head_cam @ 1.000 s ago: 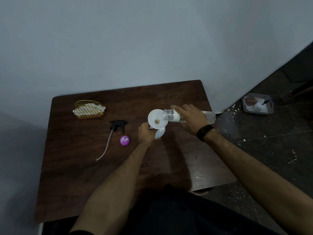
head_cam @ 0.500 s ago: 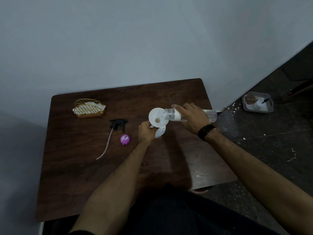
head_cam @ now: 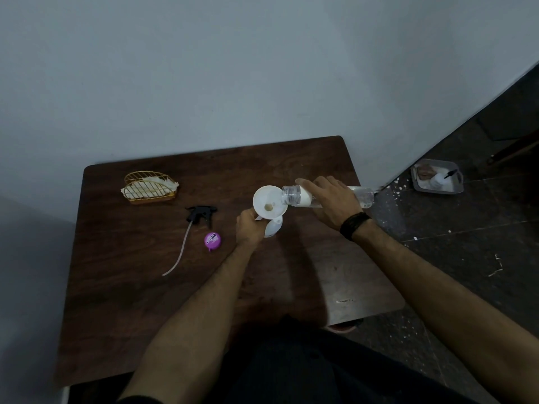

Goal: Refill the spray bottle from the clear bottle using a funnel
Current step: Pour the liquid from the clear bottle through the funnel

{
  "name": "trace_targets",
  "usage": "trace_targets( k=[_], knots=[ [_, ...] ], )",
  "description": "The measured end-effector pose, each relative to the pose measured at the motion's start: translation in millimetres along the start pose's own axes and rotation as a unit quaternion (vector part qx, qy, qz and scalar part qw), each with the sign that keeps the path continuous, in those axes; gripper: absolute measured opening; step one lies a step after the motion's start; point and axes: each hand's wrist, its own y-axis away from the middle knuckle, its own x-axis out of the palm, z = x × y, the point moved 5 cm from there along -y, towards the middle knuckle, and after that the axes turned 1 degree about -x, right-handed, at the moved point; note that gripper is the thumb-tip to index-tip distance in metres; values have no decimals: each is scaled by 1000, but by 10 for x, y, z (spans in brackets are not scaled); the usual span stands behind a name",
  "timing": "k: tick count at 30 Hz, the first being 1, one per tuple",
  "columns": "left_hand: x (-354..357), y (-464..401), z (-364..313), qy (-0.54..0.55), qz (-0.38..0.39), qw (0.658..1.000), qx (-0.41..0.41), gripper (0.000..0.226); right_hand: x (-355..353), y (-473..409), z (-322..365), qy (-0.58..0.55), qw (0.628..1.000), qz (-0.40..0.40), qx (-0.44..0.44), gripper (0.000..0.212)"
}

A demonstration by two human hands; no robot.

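Spray bottle: upright near table centre, gripped round the body by left hand to steady it against tipping.
Funnel: seated in the bottle neck, bowl facing up to catch the pour.
Clear bottle: at 3 o'clock of the funnel, laid almost level, open mouth over the rim; right hand wrapped round its middle, fingers curled, controlling tilt.
Trigger head: at 9 o'clock, off the bottle, tube trailing.
Purple cap: beside it, parked clear of the pour.
Stage: pouring, probably; flow too faint to confirm.
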Motion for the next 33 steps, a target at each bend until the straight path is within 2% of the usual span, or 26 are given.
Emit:
trace_targets(
  k=[9,14,18,33],
  knots=[
    [12,-13,36,-16,4,1000,-18,31,-39,1,9,14,1000,-8,1,70],
    [28,-22,49,-12,-5,1000,-17,36,-36,8,9,11,1000,-5,5,71],
    [52,-51,66,-19,-9,1000,-18,21,-53,12,20,7,1000,-1,5,71],
    [53,-49,59,-26,-20,999,-9,19,-97,4,37,26,1000,-15,-3,69]
  ],
)
